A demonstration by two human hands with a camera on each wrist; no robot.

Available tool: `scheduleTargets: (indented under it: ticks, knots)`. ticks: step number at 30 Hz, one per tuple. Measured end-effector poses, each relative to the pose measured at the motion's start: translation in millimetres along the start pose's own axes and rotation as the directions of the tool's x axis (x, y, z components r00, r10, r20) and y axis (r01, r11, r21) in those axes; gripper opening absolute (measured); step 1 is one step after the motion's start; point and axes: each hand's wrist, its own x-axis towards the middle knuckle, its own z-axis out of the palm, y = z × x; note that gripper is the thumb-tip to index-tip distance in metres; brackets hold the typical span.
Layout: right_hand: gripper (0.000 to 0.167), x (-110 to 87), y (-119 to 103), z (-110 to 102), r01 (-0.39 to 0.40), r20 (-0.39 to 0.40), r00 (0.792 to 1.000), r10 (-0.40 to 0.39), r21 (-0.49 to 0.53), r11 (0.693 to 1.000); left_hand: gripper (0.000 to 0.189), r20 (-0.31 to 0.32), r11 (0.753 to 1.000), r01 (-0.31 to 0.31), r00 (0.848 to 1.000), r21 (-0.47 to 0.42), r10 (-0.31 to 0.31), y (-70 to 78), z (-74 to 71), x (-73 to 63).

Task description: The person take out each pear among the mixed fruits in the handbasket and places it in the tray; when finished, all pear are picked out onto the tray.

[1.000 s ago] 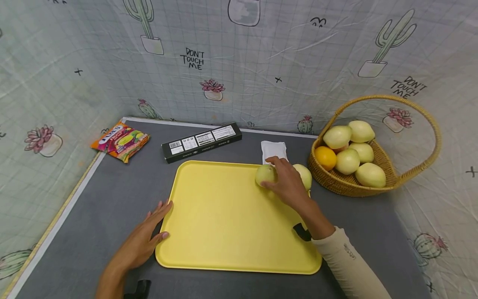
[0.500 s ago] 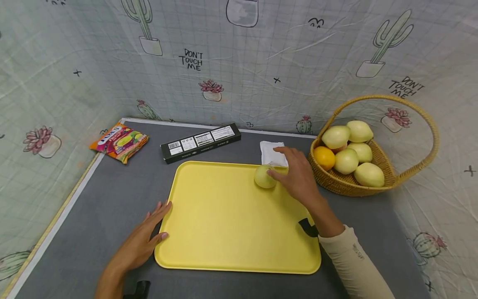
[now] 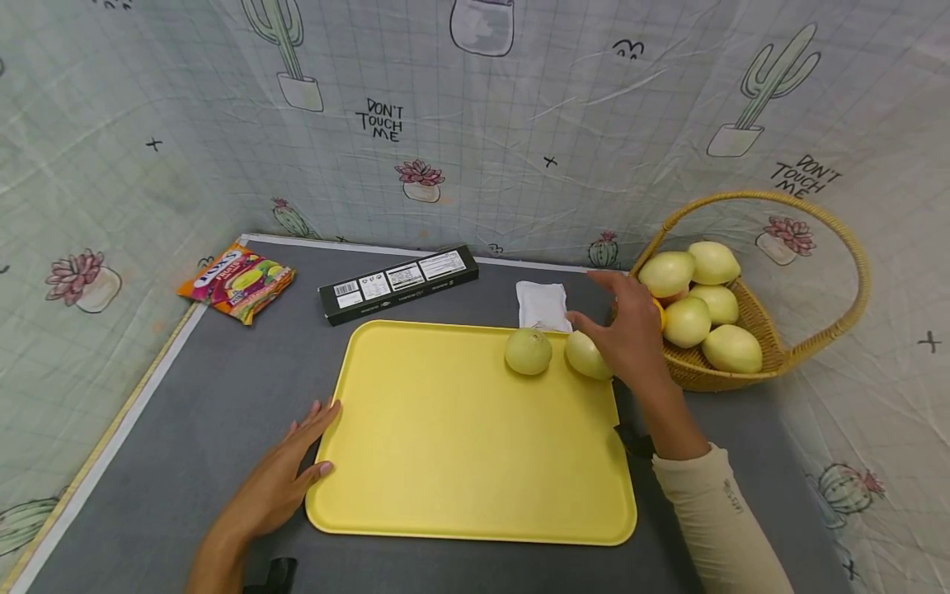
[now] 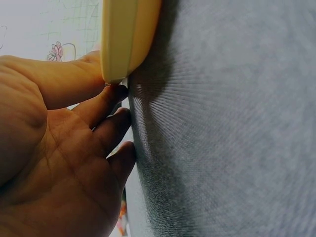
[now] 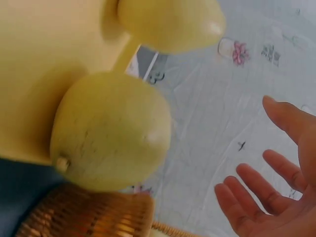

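Note:
On the yellow tray (image 3: 467, 437), two round pale green fruits lie by the far right corner: a left fruit (image 3: 528, 351) and a right fruit (image 3: 586, 356). My right hand (image 3: 631, 338) hovers between the right fruit and the wicker basket (image 3: 693, 375), partly covering both. In the right wrist view, this hand (image 5: 276, 182) has spread fingers and holds nothing, apart from the nearer fruit (image 5: 111, 131). My left hand (image 3: 278, 483) rests at the tray's left edge with extended fingers; the left wrist view shows its thumb (image 4: 69, 81) against the tray rim (image 4: 118, 39).
Several pale green fruits (image 3: 686, 322) and a partly hidden orange (image 3: 659, 313) fill the basket, whose tall handle (image 3: 864, 280) arches up. Behind the tray lie a white packet (image 3: 542, 305) and a long black box (image 3: 401, 283). A colourful snack bag (image 3: 239, 282) lies back left.
My right hand has released the left fruit and moved right, over the right fruit toward the basket. Both fruits stay on the tray. The left hand has not moved.

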Motion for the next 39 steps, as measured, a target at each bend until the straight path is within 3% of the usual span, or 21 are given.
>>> scheduleTargets:
  ticks: [6, 11, 24, 29, 33, 39]
  knots:
    - [0.06, 2.2, 13, -4, -0.012, -0.103, 0.995, 0.014, 0.016, 1.0, 0.082, 0.002, 1.0, 0.006, 1.0, 0.004, -0.006, 0.4, -0.4, 0.1]
    - [0.059, 5.1, 28, -5, -0.031, -0.205, 0.978, 0.039, 0.041, 0.999, 0.082, 0.012, 1.0, 0.021, 1.0, 0.001, -0.021, 0.3, -0.7, 0.1]
    - [0.062, 12.7, 65, -9, -0.179, -0.417, 0.89, 0.182, 0.048, 0.983, 0.081, 0.006, 1.0, 0.005, 1.0, -0.003, -0.005, 1.0, -1.0, 0.3]
    - [0.062, 18.2, 80, -10, -0.197, -0.463, 0.865, 0.193, 0.04, 0.98, 0.08, 0.011, 1.0, 0.018, 1.0, -0.005, -0.018, 1.2, -1.0, -0.3]
    - [0.061, 21.9, 89, -10, -0.233, -0.479, 0.848, 0.227, 0.048, 0.971, 0.081, 0.039, 0.997, 0.071, 0.997, -0.006, -0.071, 1.7, -2.2, -0.4]
    - [0.065, 27.1, 95, -10, -0.267, -0.46, 0.848, 0.263, 0.058, 0.962, 0.081, 0.043, 0.997, 0.074, 0.996, -0.006, -0.073, 1.2, -2.4, -0.2]
